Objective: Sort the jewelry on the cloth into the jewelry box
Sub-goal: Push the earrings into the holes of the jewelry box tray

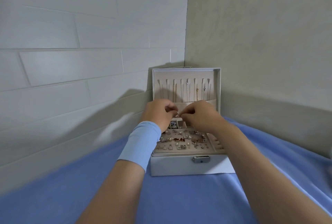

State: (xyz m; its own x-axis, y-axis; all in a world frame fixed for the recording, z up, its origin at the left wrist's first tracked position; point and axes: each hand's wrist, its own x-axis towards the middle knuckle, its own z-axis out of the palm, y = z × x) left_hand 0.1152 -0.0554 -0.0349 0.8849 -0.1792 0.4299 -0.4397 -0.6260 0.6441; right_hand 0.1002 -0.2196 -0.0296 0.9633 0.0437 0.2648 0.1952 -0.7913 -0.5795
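An open white jewelry box [179, 165] stands on the blue cloth [170, 200] in a wall corner. Its raised lid [186, 74] holds several thin chains on hooks. The beige tray [179, 151] is studded with several earrings. Over the back of the tray my left hand [159, 113] pinches a small ring [177, 113] between thumb and fingers. My right hand [201, 116] meets it from the right, fingertips closed at the same ring. A light blue band [142, 143] wraps my left wrist.
A white brick-pattern wall runs along the left and a beige wall [260, 44] along the right, both close behind the box. A metal latch [201, 159] sits on the box front. Ring slots [215, 144] line the tray's right side.
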